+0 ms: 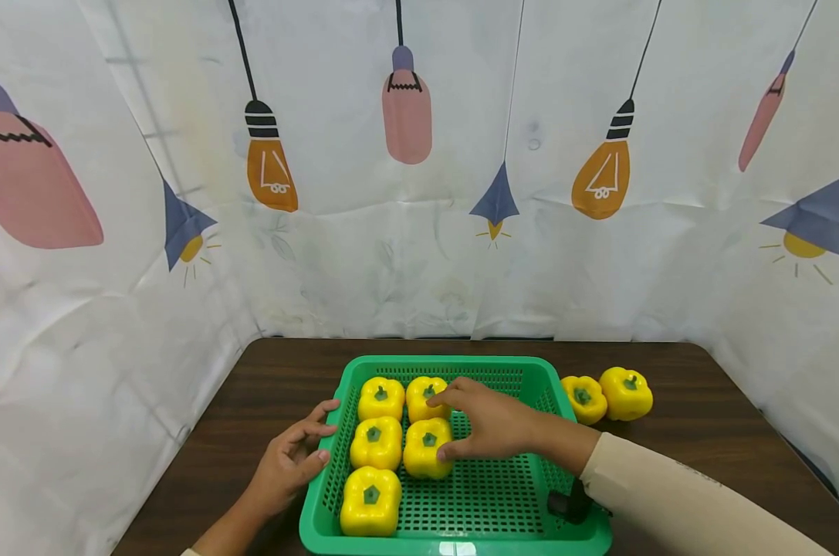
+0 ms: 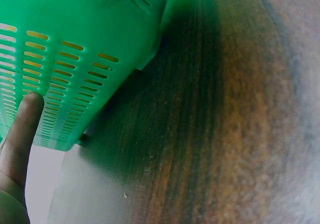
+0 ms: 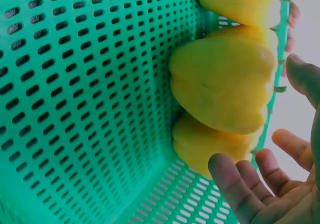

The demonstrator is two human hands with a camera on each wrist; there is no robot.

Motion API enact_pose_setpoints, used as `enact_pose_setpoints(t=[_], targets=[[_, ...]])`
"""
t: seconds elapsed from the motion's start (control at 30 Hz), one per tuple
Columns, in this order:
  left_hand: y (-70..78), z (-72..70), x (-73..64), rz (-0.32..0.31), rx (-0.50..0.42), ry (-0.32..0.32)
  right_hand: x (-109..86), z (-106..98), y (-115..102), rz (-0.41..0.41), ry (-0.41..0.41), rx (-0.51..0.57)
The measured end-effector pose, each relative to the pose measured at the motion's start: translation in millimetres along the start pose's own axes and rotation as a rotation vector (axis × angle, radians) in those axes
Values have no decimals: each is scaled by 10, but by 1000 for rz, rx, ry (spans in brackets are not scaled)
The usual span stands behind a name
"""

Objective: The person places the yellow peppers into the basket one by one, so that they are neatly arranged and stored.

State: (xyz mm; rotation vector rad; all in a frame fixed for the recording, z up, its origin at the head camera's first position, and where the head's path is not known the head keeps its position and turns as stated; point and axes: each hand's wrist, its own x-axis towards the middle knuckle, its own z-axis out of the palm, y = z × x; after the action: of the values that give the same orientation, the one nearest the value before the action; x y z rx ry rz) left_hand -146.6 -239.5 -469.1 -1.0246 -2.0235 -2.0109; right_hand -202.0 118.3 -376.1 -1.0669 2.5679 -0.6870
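Note:
A green perforated plastic basket point(image 1: 488, 494) holds several yellow bell peppers, arranged in two columns on its left side. My right hand point(image 1: 494, 421) is over the basket, fingers and thumb spread apart, with nothing between them. Its thumb overlaps the front pepper of the second column point(image 1: 424, 452) in the head view; its fingers reach to the back pepper point(image 1: 422, 395). In the right wrist view the spread fingers point(image 3: 227, 181) stand beside the peppers' stem ends. My left hand point(image 1: 287, 463) is at the basket's left side, and one straight finger point(image 2: 25, 129) lies along the slotted outer wall.
Two more yellow bell peppers point(image 1: 626, 394) sit on the dark wooden table point(image 1: 711, 432), just right of the basket. A black wrist device point(image 1: 570, 503) shows near the basket's right rim. A white printed curtain point(image 1: 363, 270) hangs behind and around the table.

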Motion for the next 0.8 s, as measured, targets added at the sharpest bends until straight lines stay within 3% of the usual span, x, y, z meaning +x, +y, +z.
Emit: enact_pose_setpoints(t=[0.8], targets=[[-40, -22, -11, 12, -3, -5, -420, -481, 179, 44, 126, 60]])
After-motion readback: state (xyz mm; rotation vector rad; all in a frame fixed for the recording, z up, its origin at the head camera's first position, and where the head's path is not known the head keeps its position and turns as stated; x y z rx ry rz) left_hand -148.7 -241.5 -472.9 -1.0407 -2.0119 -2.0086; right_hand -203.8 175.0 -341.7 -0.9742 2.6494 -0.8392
